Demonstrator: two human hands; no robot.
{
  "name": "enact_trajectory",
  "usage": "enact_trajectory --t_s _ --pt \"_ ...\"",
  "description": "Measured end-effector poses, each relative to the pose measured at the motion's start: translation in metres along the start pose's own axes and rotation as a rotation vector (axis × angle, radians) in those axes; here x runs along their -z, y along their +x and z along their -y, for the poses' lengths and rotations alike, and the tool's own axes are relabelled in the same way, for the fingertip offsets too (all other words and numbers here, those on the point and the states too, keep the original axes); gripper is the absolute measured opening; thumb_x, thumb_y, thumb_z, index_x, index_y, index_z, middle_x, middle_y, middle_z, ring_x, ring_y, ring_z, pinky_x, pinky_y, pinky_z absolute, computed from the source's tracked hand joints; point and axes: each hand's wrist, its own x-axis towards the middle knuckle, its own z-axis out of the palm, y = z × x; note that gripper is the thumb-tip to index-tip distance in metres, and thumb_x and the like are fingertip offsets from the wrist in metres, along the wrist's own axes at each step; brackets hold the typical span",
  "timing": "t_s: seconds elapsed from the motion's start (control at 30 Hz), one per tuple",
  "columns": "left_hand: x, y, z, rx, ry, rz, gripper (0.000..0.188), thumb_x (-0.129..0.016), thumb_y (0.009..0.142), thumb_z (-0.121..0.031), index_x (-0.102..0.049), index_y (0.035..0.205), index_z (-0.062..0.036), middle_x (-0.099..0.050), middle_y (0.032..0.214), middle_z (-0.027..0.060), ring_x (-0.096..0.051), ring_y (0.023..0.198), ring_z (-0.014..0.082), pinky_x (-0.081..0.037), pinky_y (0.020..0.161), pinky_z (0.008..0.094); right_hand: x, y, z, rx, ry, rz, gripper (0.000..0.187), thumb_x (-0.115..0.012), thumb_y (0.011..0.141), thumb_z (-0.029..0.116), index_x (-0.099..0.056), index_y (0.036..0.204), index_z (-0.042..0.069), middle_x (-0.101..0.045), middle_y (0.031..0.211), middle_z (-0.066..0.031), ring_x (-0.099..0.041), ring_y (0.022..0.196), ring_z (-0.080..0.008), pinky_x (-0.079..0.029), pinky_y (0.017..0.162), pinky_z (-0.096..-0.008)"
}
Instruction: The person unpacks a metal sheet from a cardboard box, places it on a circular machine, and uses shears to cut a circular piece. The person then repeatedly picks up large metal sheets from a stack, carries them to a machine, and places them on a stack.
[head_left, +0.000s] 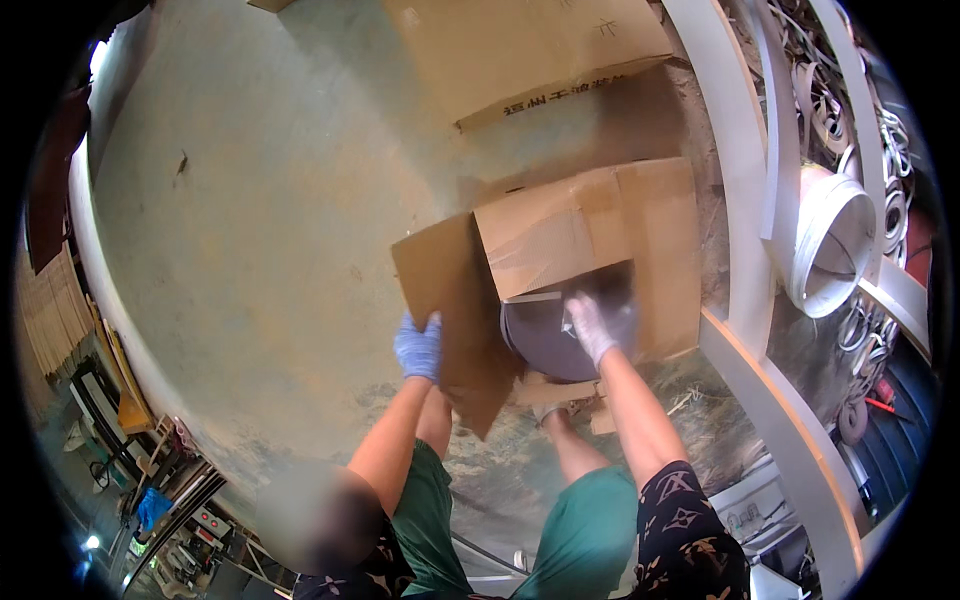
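Note:
A large cardboard box [660, 250] stands on the floor before me with its flaps folded out. My left hand [418, 347], in a blue glove, grips the outer edge of the left cardboard flap [450, 310], thumb on the near face. Inside the box is a dark grey, round-edged thing [550, 345], its kind unclear. My right hand [588, 325], in a whitish glove, reaches in over it. Its fingers are closed near a small pale piece, too blurred to name. A far flap [540, 245] with tape covers part of the opening.
Another cardboard box [540, 50] stands beyond. Along the right run pale boards [740, 170], with a white bucket [832, 245] and several coiled strips [858, 335] behind them. Tools and timber [130, 390] line the left side. Torn cardboard [603, 417] lies by my feet.

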Motion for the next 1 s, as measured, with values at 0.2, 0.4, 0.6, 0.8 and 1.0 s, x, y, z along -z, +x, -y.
enact_trajectory --t_s 0.2,0.4,0.6,0.8,1.0 --pt "0.008 0.033 0.045 -0.083 -0.056 -0.008 0.025 -0.067 0.083 -0.016 -0.062 0.101 0.0003 -0.069 0.092 0.0101 -0.063 0.082 0.0141 -0.050 0.073 0.0287 -0.027 0.021 -0.060 -0.003 -0.330 -0.177 0.054 -0.044 0.085 0.038 -0.052 0.123 0.000 -0.057 0.117 -0.0252 -0.051 0.113 -0.0387 -0.040 0.096 -0.0390" --pt "-0.003 0.047 0.063 0.042 0.053 0.007 0.030 -0.062 0.085 -0.024 -0.062 0.103 0.0001 -0.068 0.095 0.0163 -0.066 0.085 0.0290 -0.049 0.074 0.0370 -0.031 -0.006 -0.044 0.062 -0.318 -0.236 0.053 -0.043 0.085 0.042 -0.055 0.117 0.002 -0.057 0.111 -0.0277 -0.052 0.106 -0.0429 -0.041 0.093 -0.0413" --pt "-0.016 0.057 0.105 0.155 0.176 -0.030 0.035 -0.068 0.078 -0.024 -0.063 0.105 -0.0016 -0.068 0.096 0.0158 -0.065 0.089 0.0305 -0.049 0.079 0.0386 0.002 -0.037 0.009 -0.091 -0.097 0.090 0.065 -0.047 0.086 0.040 -0.040 0.128 -0.010 -0.055 0.118 -0.0244 -0.051 0.113 -0.0282 -0.038 0.096 -0.0316" --pt "-0.028 0.062 0.078 0.118 0.002 -0.041 0.033 -0.069 0.078 -0.022 -0.064 0.102 0.0001 -0.069 0.093 0.0149 -0.065 0.085 0.0241 -0.049 0.077 0.0349 0.014 -0.016 -0.009 -0.053 -0.222 0.104 0.064 -0.043 0.088 0.038 -0.039 0.130 -0.010 -0.052 0.123 -0.0245 -0.048 0.117 -0.0318 -0.035 0.099 -0.0324" --pt "-0.027 0.065 0.088 0.081 -0.053 -0.053 0.030 -0.069 0.081 -0.019 -0.063 0.102 0.0019 -0.069 0.093 0.0128 -0.064 0.083 0.0210 -0.049 0.077 0.0341 -0.036 0.008 -0.061 0.056 -0.379 -0.142 0.055 -0.044 0.086 0.039 -0.052 0.120 -0.003 -0.054 0.116 -0.0300 -0.049 0.112 -0.0425 -0.038 0.097 -0.0421"
